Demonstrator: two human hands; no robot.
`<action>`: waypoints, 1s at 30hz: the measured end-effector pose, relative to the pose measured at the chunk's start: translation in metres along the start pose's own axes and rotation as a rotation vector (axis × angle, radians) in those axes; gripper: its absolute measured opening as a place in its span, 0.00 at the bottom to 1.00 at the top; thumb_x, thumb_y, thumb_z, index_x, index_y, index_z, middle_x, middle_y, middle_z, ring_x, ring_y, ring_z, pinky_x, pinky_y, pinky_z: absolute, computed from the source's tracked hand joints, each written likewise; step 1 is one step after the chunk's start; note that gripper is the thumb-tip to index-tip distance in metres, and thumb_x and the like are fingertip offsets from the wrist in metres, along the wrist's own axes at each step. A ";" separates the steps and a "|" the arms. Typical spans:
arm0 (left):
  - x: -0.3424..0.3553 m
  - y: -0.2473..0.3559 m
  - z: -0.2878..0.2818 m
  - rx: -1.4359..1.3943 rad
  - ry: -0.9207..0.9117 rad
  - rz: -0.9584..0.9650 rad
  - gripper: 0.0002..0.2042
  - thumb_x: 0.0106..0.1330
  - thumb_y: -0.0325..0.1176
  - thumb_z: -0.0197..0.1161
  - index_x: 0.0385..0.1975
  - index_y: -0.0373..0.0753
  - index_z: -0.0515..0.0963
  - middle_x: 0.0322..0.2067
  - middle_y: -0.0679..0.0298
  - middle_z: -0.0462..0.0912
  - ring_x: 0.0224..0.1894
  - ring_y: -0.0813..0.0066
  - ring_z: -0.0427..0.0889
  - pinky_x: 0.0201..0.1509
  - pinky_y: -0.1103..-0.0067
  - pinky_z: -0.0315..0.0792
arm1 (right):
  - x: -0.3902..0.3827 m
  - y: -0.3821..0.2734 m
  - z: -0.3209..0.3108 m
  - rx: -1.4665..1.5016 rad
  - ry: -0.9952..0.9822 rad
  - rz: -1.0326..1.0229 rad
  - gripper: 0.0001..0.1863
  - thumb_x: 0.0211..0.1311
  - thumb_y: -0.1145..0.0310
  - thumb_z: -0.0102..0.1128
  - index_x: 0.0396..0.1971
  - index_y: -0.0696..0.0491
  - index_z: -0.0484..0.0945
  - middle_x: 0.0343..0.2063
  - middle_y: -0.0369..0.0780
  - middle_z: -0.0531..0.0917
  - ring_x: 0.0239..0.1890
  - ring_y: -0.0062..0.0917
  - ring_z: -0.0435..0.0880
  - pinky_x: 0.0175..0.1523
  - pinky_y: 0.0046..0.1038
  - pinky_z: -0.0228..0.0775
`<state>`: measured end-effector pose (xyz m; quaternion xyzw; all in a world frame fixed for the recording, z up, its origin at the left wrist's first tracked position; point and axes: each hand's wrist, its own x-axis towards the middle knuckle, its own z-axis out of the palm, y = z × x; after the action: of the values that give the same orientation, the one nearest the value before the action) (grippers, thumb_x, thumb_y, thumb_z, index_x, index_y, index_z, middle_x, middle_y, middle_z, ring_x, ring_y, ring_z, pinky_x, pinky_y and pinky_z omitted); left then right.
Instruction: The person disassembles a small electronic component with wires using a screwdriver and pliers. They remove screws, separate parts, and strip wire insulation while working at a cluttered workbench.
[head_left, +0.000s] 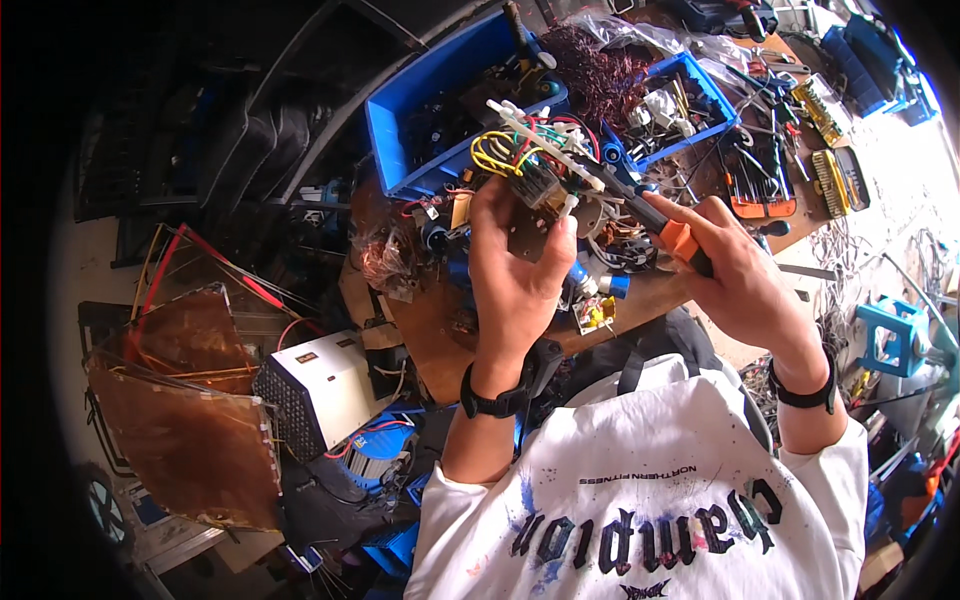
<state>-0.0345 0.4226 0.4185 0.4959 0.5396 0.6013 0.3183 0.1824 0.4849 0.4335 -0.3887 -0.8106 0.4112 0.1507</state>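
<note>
My left hand (520, 275) is raised over the workbench, its fingers and thumb closed round an electronic assembly (540, 185). Yellow, green and red wires with white plugs stick out of this part, along with a pale strip-like edge. From the right, my right hand (740, 275) grips a hand tool with an orange-and-black handle (682, 243). The tool's dark front end points up and left to the assembly; whether it touches cannot be made out. Below my left hand lie blue plug connectors (610, 286) and a small yellow component (597, 315).
Behind my hands stand a large blue bin (395, 150) and a smaller blue bin (715, 95) with loose parts. Dark red wire (590, 70) is heaped between them. Tools on an orange holder (765, 208) lie at right; a white metal box (320, 385) stands lower left.
</note>
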 end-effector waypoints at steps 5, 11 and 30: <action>-0.001 -0.001 -0.001 0.017 0.005 -0.002 0.26 0.63 0.26 0.62 0.58 0.28 0.59 0.49 0.56 0.74 0.48 0.75 0.75 0.55 0.77 0.70 | 0.000 0.001 0.001 -0.068 0.033 -0.019 0.36 0.48 0.79 0.53 0.63 0.47 0.67 0.36 0.44 0.70 0.41 0.39 0.74 0.49 0.35 0.67; -0.001 -0.003 -0.001 0.030 0.008 0.004 0.25 0.63 0.26 0.63 0.57 0.28 0.60 0.48 0.56 0.75 0.47 0.75 0.75 0.53 0.78 0.71 | 0.002 0.004 0.002 -0.026 -0.032 0.068 0.35 0.49 0.78 0.52 0.63 0.48 0.68 0.36 0.45 0.72 0.42 0.39 0.77 0.50 0.35 0.68; -0.001 -0.004 -0.005 0.001 0.015 0.011 0.26 0.63 0.26 0.63 0.57 0.28 0.59 0.47 0.57 0.75 0.46 0.75 0.75 0.54 0.78 0.70 | 0.008 -0.006 0.001 0.246 -0.133 0.042 0.14 0.60 0.74 0.54 0.47 0.57 0.71 0.33 0.44 0.80 0.38 0.36 0.81 0.45 0.31 0.71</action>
<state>-0.0392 0.4205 0.4147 0.4944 0.5396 0.6066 0.3106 0.1735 0.4879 0.4367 -0.3559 -0.7541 0.5354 0.1344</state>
